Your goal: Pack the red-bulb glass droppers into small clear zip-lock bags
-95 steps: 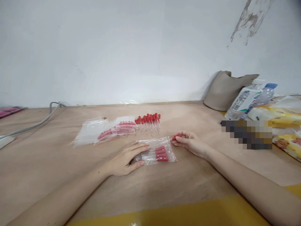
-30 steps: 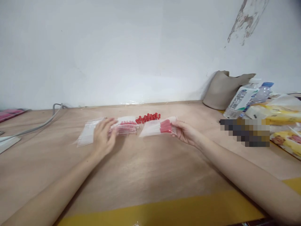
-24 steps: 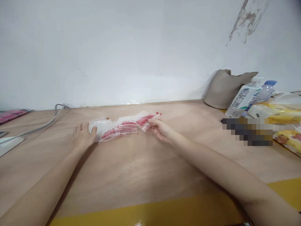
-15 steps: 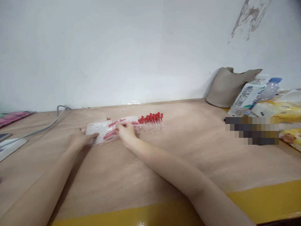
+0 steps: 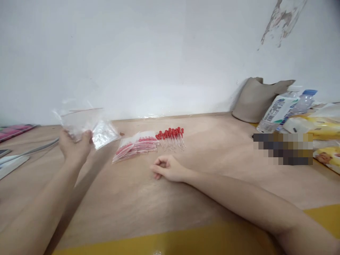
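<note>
The left hand (image 5: pixel 75 147) grips clear bags (image 5: pixel 86 122) above the far left of the table (image 5: pixel 132 209), while the right hand (image 5: pixel 168 169) curls, its hold impossible to tell, before filled bags (image 5: pixel 134 146) and droppers (image 5: pixel 172 136) near the middle of the far edge.

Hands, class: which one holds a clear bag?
The left hand, gripping a clear bag; the right hand, loosely curled nearer the picture's middle, shows no bag.
</note>
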Tool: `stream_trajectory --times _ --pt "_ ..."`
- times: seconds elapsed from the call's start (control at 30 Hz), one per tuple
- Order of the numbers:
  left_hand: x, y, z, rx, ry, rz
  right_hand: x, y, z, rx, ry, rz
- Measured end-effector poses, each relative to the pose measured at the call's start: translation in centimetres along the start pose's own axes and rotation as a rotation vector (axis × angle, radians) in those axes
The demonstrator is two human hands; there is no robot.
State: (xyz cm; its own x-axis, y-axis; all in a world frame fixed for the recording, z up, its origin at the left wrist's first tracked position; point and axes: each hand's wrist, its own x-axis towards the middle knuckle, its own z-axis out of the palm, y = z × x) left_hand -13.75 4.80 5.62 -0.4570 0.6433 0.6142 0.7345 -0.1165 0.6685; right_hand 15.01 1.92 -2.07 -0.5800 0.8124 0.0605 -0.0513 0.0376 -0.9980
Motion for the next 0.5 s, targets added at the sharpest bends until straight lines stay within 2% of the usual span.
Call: stream_trajectory --times 0.13,0.23,0.27,0.33,0.4,0.5 --pt "-2.8 3.7 3.0 -0.155 -0.209 0.007 -4.3 -0.7 -4.5 -0.039 0.056 0.062" --pt "-5.1 6.0 5.6 -0.156 -0.353 0.044 -5.6 -0.9 -7.0 -0.064 0.177 0.054" --pt "-5.6 6.7 6.4 -0.108 -0.367 0.060 -5.7 -1.0 -7.5 -0.061 0.216 0.045" --pt "-5.9 7.9 7.5 0.121 -0.420 0.154 -5.7 -1.1 -8.2 -0.041 0.269 0.028" --pt "-5.7 8.9 8.5 0.310 -0.493 0.225 -5.5 -1.2 -8.4 -0.030 0.276 0.022" --pt "-5.1 9.8 9.9 0.417 -0.554 0.213 -5.5 -1.3 -8.2 -0.057 0.236 0.037"
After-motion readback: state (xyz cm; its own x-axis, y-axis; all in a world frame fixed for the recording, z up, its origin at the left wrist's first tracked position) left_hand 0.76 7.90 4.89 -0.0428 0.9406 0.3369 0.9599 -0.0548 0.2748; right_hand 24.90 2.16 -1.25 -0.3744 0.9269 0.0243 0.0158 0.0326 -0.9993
